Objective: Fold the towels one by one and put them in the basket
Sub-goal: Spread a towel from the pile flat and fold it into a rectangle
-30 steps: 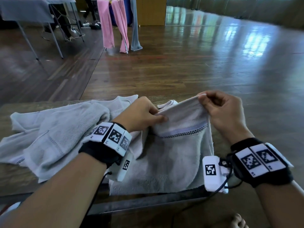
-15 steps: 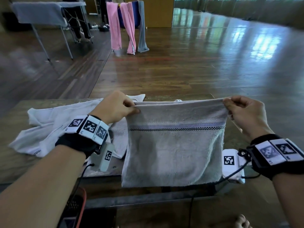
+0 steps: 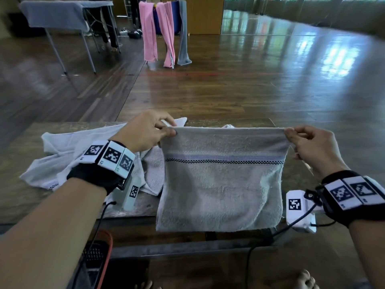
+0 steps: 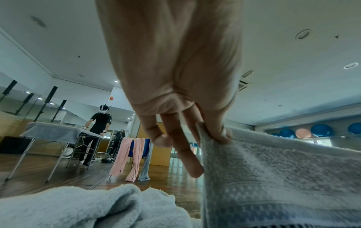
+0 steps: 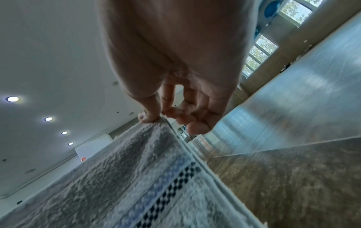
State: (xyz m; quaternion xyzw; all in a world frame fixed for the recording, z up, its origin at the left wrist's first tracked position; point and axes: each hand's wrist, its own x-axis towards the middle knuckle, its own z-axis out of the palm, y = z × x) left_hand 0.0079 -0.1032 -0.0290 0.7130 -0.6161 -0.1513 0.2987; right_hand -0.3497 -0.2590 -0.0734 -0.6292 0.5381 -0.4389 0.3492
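A grey towel [image 3: 220, 184] with a blue band and a black checked stripe hangs stretched flat between both hands above the wooden table [image 3: 27, 197]. My left hand [image 3: 164, 130] pinches its top left corner [image 4: 207, 135]. My right hand [image 3: 291, 134] pinches the top right corner [image 5: 156, 123]. The towel's lower edge drapes over the table's near edge. More pale towels [image 3: 68, 151] lie crumpled on the table at the left [image 4: 78, 205]. An orange-rimmed basket [image 3: 98, 253] shows partly under my left forearm, below the table.
On the wooden floor behind stands a rack with pink and grey towels [image 3: 162, 32]. A covered folding table [image 3: 56, 15] stands at far left, with a person [image 4: 99, 123] beside it. My bare feet [image 3: 306, 280] show at the bottom edge.
Both hands moved apart and lifted, pulling the bunched grey towel out flat by its top corners. It now hangs taut, with the pile left on the table.
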